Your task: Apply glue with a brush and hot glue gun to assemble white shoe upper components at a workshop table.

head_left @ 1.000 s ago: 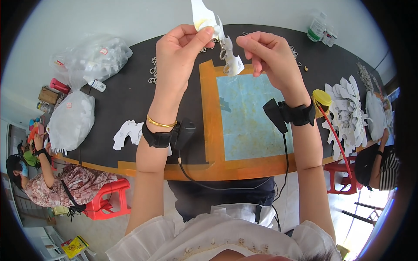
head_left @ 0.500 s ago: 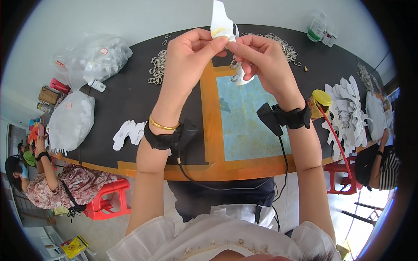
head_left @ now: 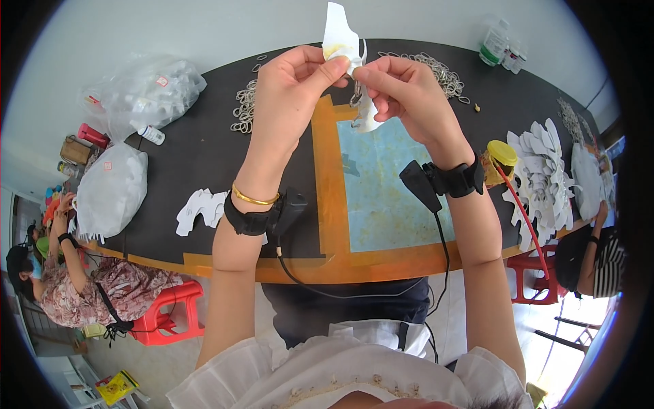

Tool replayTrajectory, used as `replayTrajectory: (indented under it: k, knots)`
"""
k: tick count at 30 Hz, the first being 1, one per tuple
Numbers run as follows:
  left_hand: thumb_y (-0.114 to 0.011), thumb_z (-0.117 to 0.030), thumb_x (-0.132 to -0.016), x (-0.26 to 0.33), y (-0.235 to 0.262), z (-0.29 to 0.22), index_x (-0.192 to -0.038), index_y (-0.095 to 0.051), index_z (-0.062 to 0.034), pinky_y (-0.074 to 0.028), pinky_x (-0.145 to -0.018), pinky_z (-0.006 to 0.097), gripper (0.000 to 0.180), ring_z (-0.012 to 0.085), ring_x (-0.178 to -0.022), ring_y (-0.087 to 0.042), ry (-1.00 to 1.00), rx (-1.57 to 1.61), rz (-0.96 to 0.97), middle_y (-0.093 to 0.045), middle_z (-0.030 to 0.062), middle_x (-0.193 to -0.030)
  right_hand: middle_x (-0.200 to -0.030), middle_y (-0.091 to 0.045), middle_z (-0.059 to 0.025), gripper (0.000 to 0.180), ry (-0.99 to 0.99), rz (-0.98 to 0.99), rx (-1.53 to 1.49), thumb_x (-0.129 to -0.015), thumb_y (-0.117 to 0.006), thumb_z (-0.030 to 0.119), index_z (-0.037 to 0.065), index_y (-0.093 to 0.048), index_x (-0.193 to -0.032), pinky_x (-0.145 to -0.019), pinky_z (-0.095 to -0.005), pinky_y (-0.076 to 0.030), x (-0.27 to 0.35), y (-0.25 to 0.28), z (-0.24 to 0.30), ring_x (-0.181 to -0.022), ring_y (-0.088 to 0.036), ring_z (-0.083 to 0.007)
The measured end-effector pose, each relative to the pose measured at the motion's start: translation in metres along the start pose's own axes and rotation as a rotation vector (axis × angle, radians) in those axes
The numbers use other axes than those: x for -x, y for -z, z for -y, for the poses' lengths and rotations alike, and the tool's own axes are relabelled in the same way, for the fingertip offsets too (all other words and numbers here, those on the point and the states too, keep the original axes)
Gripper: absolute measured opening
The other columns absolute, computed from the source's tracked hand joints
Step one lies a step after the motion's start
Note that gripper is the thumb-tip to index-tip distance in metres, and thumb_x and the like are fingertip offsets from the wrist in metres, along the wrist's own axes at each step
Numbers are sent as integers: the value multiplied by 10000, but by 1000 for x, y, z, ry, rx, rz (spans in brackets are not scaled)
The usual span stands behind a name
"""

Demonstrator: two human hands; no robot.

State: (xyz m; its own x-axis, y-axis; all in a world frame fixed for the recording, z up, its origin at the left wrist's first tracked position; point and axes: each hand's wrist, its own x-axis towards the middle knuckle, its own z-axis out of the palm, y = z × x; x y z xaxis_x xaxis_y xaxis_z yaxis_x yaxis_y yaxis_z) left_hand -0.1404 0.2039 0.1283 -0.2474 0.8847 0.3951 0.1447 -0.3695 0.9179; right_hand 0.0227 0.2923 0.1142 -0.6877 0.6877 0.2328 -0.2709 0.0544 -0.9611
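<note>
Left hand (head_left: 300, 85): thumb and fingers pinch the white cut-out piece (head_left: 339, 28) by its yellow-stained part.
Right hand (head_left: 412, 88): thumb and forefinger pinch the same piece just beside the left fingertips.
White cut-out piece: held up over the far part of the table, one end pointing upward, the other hanging below the hands, with metal rings (head_left: 355, 99) on it.
Tabletop (head_left: 289, 160): dark, with a blue sheet (head_left: 395, 204) bordered by orange tape (head_left: 328, 204).
Loose oval rings (head_left: 243, 116): heaped beyond both hands.
Flat white cut-outs (head_left: 545, 174): piled at right; a few near the left forearm.
Yellow-lidded jar (head_left: 502, 151): near the right wrist.
</note>
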Motion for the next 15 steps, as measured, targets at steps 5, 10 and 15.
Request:
replayTrajectory:
  k: [5,10,15]
  knots:
    - [-686,-167,-888,4,-5,-1,-979,-677,11,-473,-755,237,200,109,-786,-626,-20,-18,-40,-690,51,-892,-713,-629,-1,207,17,-29,29,-836,-736,205,13,-671,-875,-530,-190,-496,1,-3,-1,-567,-584,-51]
    - [-681,-164,-892,6,-6,-5,-982,-674,10,-470,-768,240,195,114,-788,-629,-40,-23,-39,-689,52,-895,-792,-646,-16,317,235,-202,249,-804,-763,250,13,-666,-991,-584,-202,-482,-7,-1,-12,-639,-604,-67]
    - [-700,-108,-872,7,-10,-7,-943,-676,26,-508,-735,228,153,116,-747,-660,-95,61,-9,-707,70,-844,-857,-654,-11,405,217,9,220,-803,-756,232,-10,-653,-1111,-665,-207,-473,-3,4,1,-765,-587,-50]
